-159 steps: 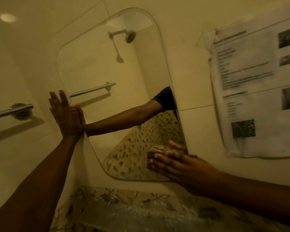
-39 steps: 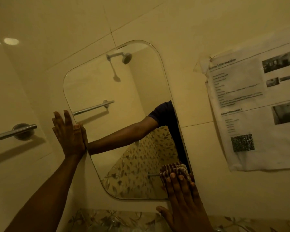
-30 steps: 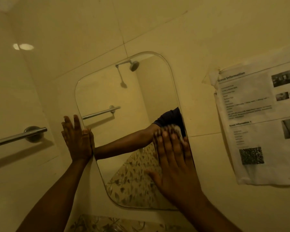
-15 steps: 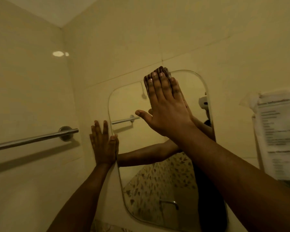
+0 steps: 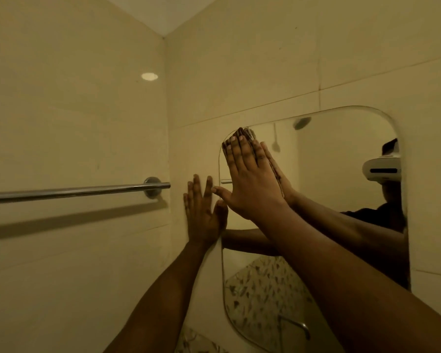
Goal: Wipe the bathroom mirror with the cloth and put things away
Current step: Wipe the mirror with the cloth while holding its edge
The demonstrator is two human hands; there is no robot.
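A rounded frameless mirror [image 5: 336,159] hangs on the cream tiled wall. My right hand [image 5: 250,179] lies flat with straight fingers near the mirror's top left corner and presses a striped cloth [image 5: 243,133] against the glass. Only the cloth's upper edge shows above my fingertips. My left hand [image 5: 204,215] rests flat on the wall tile just left of the mirror's edge, fingers straight and pointing up. The glass reflects both arms and a person wearing a headset.
A chrome towel bar [image 5: 74,191] runs along the left wall up to the corner. The mirror reflects a shower head [image 5: 302,122] and a patterned surface low down. The cream tiled walls meet in a corner at left.
My right hand slid the cloth from the mirror's lower right up to its top, then left to the top left corner. My left hand stayed flat beside the mirror. The view swung left.
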